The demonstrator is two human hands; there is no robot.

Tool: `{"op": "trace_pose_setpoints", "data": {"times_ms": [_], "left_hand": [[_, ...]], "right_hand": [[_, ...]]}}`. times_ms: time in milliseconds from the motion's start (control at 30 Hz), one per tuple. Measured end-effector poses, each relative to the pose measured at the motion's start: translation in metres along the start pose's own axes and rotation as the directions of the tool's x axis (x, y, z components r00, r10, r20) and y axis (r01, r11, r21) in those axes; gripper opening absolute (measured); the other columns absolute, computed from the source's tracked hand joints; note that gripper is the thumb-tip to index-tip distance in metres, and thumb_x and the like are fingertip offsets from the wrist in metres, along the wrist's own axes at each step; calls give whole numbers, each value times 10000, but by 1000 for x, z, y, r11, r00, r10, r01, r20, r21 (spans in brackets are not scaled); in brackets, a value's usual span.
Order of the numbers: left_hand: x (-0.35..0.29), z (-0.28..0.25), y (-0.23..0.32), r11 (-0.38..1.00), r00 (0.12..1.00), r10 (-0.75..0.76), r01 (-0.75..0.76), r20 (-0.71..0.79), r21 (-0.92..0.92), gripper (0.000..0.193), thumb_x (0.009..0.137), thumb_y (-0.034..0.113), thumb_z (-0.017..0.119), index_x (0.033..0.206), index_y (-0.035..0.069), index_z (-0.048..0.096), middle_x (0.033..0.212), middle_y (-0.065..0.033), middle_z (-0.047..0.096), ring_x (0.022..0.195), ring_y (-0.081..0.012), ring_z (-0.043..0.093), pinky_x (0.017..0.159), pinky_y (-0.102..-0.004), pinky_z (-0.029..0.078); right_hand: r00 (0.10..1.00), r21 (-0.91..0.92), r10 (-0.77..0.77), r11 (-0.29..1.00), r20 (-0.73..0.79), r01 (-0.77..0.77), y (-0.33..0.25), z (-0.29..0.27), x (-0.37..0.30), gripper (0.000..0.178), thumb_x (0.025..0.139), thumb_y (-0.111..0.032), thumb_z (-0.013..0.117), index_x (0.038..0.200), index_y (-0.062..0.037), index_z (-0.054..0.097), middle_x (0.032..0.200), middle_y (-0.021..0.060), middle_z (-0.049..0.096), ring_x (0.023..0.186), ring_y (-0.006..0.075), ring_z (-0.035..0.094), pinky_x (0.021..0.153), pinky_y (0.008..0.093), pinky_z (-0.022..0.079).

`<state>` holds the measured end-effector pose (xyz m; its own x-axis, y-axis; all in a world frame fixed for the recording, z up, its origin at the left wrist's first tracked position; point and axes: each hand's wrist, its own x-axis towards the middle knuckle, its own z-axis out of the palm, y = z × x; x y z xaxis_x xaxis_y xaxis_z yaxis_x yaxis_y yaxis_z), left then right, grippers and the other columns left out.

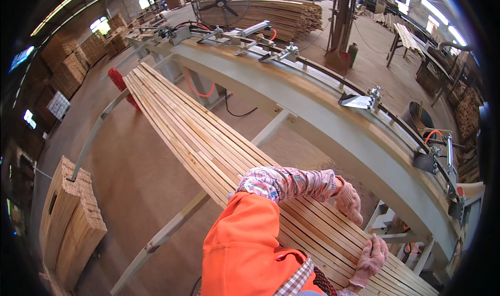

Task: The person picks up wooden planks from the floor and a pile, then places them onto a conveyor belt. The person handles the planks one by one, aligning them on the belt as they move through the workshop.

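Long, pale wooden strips (198, 134) lie side by side on the metal rack arms, running from the far left to the near right. My left hand (348, 201), in a pinkish knit glove below a floral sleeve, reaches across them, its fingers curled down over the outer edge strip. Closer to me, my right hand (371, 257), gloved alike, is bent over the same edge with its fingers close together. Both hands press against the outermost strip. The undersides of the fingers are hidden.
A long pale machine beam (323, 121) with metal clamps (359, 101) runs beyond the strips. Rack arms (166, 233) stick out to the left. Stacked boards (73, 218) stand at lower left, with more timber (276, 17) and a large fan (221, 4) farther back.
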<state>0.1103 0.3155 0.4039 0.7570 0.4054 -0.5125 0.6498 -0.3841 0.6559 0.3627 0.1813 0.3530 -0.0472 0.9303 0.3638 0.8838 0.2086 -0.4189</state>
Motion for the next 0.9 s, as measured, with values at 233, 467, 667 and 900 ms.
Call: {"op": "trace_pose_setpoints", "data": {"times_ms": [233,467,667,900], "left_hand": [[23,-20,-11,885,880,-34,247,-474,395,684,842,581,566,1328,102,526,1331,-138,524,1227,-297,512,1007,-431,433],[37,-34,-39,810,841,-205,433,-501,395,652,810,556,606,1274,99,579,1317,-121,537,1232,-258,506,1016,-400,412],[67,-30,-71,767,761,-108,473,-639,433,558,878,215,595,1412,187,438,1350,-118,537,1248,-279,520,980,-480,439],[67,-40,-50,779,910,-81,312,-407,544,671,841,362,625,1438,187,375,1241,-193,567,1127,-339,593,925,-469,491]], "right_hand": [[1000,-15,-22,1000,-8,22,-2,1,0,257,825,-85,655,1072,-23,688,1129,146,648,1123,335,553,1029,421,399],[999,-16,17,1000,-32,-17,-13,1,1,234,805,-83,672,1032,-35,705,1085,124,672,1114,313,569,1014,417,422],[993,-51,-14,999,-121,8,-18,-3,6,252,761,-117,716,1010,-79,720,1056,119,681,1070,313,598,982,420,455],[975,-71,-70,996,-211,56,8,-10,0,236,786,-257,709,972,-112,703,995,57,672,1013,264,610,926,398,476]]}}
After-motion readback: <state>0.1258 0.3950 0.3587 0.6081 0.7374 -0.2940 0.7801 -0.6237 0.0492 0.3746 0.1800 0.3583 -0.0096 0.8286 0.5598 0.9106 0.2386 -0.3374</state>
